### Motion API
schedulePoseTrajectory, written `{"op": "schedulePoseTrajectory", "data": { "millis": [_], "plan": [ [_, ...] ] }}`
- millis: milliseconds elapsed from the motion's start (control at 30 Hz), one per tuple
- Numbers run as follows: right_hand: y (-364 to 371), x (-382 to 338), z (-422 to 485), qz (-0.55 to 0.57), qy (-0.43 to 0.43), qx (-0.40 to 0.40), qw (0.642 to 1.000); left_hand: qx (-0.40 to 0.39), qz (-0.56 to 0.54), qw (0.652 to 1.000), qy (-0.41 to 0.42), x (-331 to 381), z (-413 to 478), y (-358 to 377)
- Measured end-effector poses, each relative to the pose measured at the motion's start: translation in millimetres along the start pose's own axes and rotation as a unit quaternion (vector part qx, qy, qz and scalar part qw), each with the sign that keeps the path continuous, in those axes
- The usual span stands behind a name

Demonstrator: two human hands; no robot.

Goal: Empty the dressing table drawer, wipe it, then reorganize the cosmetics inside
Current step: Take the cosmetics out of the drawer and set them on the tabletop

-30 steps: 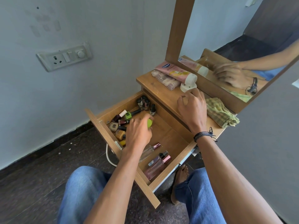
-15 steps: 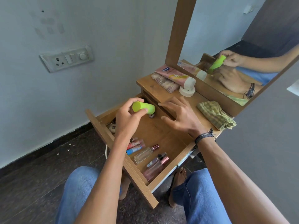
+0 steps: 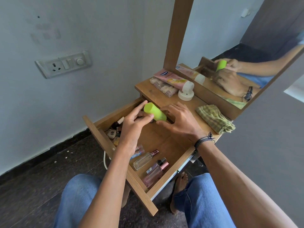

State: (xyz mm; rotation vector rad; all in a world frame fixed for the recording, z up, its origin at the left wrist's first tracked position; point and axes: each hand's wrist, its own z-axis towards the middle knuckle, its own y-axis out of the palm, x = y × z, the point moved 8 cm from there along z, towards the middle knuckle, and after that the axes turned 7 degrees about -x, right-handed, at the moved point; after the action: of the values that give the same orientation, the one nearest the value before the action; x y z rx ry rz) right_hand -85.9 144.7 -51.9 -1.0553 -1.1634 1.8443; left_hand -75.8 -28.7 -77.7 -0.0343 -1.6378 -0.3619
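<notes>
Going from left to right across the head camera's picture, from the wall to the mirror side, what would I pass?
Wall socket → little nail polish bottles in the drawer's corner → green bottle held over the drawer → white pot on the table top → checked cloth.

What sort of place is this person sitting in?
Most likely a bedroom or dressing corner in a home: a small wooden dressing table with a mirror fixed above it, its open drawer holding nail polish and perfume bottles, and a socket panel on the plain painted wall.
</notes>
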Motion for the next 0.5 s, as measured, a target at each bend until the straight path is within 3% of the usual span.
{"op": "schedulePoseTrajectory", "data": {
  "millis": [133,267,400,500],
  "plan": [
    [-4,11,-2,0.06,0.086,0.003,0.994,-0.06,-0.017,0.998,0.008,5,-2,10],
    [-17,19,-6,0.111,0.142,0.068,0.981,-0.09,0.005,0.996,0.002,-1,-1,21],
    [-27,43,-14,0.187,0.241,0.153,0.94,-0.042,0.033,0.999,-0.004,-7,-1,15],
    [-26,54,-16,0.182,0.275,0.166,0.929,-0.004,0.067,0.997,-0.024,-20,3,4]
  ]
}}
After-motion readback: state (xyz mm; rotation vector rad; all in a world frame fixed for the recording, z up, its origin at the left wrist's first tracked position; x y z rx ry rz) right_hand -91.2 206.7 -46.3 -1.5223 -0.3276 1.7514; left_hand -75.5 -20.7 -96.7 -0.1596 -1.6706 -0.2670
